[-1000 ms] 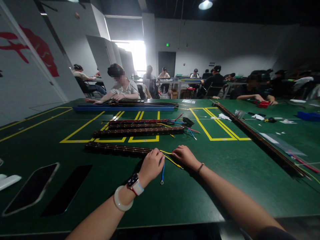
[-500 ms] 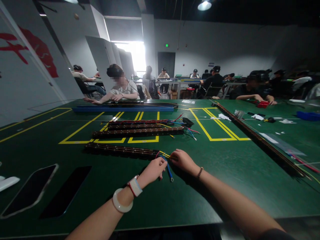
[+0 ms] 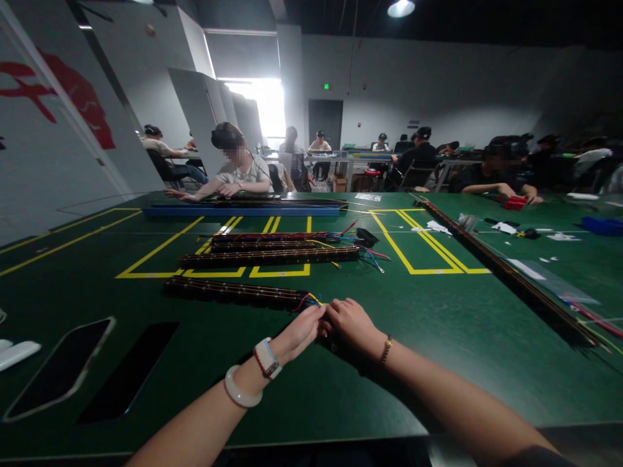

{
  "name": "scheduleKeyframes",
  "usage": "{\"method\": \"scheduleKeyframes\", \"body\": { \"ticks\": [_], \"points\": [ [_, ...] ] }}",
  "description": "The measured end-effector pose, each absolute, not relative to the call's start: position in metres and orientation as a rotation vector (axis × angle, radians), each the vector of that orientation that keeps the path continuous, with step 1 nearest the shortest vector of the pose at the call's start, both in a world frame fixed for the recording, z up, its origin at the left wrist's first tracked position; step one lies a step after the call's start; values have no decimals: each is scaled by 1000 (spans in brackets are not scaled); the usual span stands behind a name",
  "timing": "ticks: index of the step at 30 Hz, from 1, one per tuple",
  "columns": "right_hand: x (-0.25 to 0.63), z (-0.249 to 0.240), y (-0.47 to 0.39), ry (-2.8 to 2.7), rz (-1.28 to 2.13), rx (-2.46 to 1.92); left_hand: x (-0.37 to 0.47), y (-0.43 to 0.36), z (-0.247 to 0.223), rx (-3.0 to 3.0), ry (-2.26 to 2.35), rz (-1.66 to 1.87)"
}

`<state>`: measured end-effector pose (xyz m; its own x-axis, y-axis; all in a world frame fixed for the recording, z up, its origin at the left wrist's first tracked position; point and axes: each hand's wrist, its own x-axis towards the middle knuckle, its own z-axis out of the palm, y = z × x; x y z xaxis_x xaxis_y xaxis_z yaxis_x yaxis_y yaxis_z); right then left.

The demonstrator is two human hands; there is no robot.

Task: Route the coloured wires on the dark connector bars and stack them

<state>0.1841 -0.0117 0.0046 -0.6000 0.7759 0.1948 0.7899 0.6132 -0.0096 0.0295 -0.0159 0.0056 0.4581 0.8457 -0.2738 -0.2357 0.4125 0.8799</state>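
On the green tabletop in front of me lies a long dark strip (image 3: pixel 238 291) with copper-coloured lines along it. Red, yellow and blue wires (image 3: pixel 314 299) come out of its right end. My left hand (image 3: pixel 299 332), wearing a watch and a pale bangle, is closed around these wires. Right beside it, my right hand (image 3: pixel 354 323) pinches the same bundle, the fingertips of both hands meeting. Most of the wires' loose ends are hidden by the fingers.
Several similar strips (image 3: pixel 272 256) with wires lie just beyond. Two dark phone-like slabs (image 3: pixel 134 370) rest at left. A longer strip (image 3: pixel 506 269) runs diagonally at right, near a plastic bag (image 3: pixel 555 282). A co-worker (image 3: pixel 241 165) sits across the table behind a blue channel (image 3: pixel 243 211).
My hands have come together at the wires. The left hand has turned, and the blue wire end that hung below the hands is now mostly covered.
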Motion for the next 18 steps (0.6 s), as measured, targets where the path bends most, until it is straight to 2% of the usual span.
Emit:
{"method": "scheduleKeyframes", "body": {
  "ticks": [10, 18],
  "points": [
    [194, 7, -9, -2227, 579, -1166, 29, -17, -2, 994, 955, 790],
    [194, 8, -8, -2140, 591, -1218, 30, -12, -12, 1088, 1035, 804]
  ]
}}
